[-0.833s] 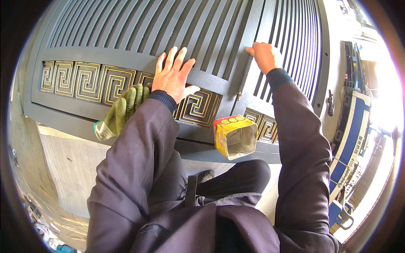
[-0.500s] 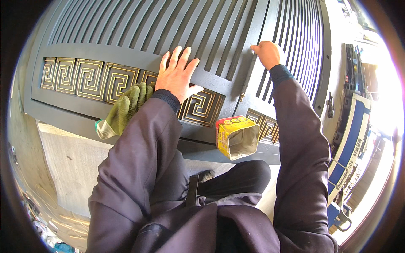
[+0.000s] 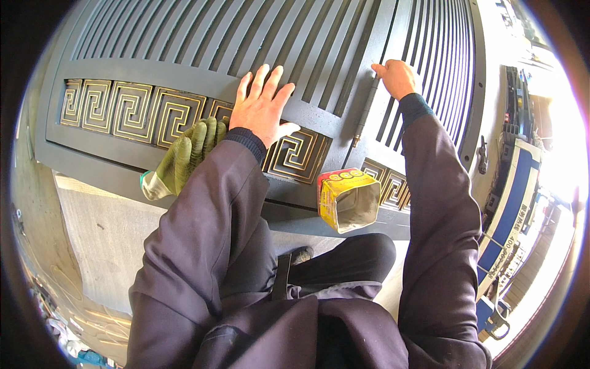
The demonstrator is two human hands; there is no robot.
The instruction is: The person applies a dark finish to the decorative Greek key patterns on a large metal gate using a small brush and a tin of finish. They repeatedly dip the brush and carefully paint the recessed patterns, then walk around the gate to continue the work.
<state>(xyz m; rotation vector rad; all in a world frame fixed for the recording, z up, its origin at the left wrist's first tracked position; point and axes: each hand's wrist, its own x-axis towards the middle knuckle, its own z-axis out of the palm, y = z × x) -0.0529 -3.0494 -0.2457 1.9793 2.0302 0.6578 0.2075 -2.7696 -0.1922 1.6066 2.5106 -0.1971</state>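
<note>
— Starting at the far left, what's in front of you?

— Lying flat before me is a dark grey metal gate panel (image 3: 184, 74). It has a band of gold key-pattern squares (image 3: 132, 112) running across it and long raised slats (image 3: 307, 43) on the far side. A green work glove (image 3: 184, 157) rests on the near edge of that band, just beside my left sleeve.

— And your left hand?

— My left hand (image 3: 261, 111) is pressed flat on the panel, with the fingers spread wide and pointing away from me. The grip there is wide and holds nothing; the palm sits on the plain rail between the gold squares and the slats.

— What's to the right of it?

— Near me, in front of my knee, stands a yellow and red carton (image 3: 347, 200) with its top cut open. It is tilted a little and sits against the near edge of the panel.

— And the right hand?

— My right hand (image 3: 398, 77) is farther off, on the slats. Its grip is closed around the top end of a thin dark brush (image 3: 365, 107), whose length runs down toward me along an upright bar. The brush tip ends just above another gold square. Whether the tip touches the metal, I cannot tell.
</note>
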